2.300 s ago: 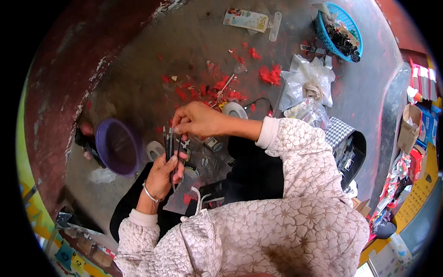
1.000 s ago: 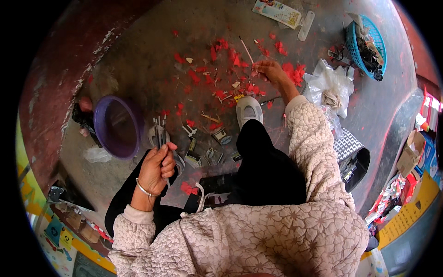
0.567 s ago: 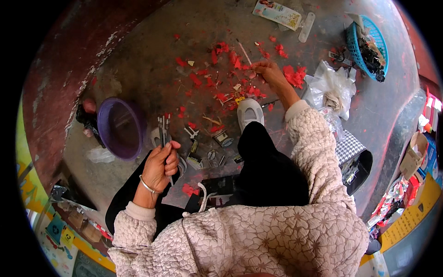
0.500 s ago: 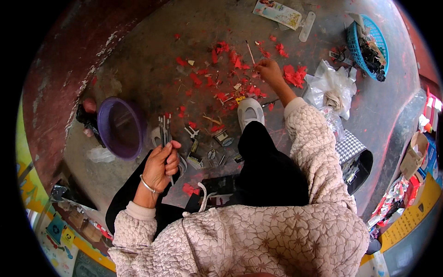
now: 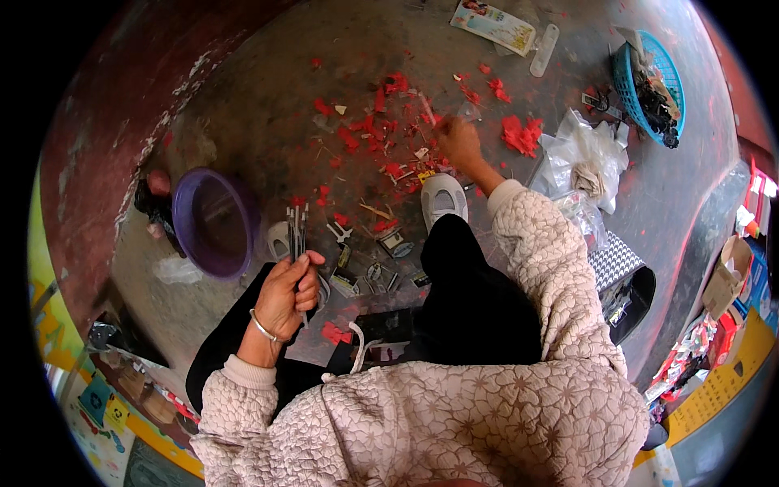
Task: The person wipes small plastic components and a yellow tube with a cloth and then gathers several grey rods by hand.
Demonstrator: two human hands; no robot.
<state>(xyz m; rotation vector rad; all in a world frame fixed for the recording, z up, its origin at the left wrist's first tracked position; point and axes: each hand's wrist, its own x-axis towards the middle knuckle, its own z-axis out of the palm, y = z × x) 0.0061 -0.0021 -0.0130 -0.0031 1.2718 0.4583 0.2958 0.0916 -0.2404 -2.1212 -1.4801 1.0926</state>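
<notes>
**Gathering thin rods off a littered floor**

One purple basin sits leftmost. The left hand grips a bundle of thin grey rods, perhaps five, upright; best kept aligned. The right hand reaches among red scraps; its grip is blurred, so I cannot tell.

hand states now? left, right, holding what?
Left hand: closed around a bundle of thin grey rods.
Right hand: reaching among red scraps on the floor; blurred, grip cannot be told.
</notes>
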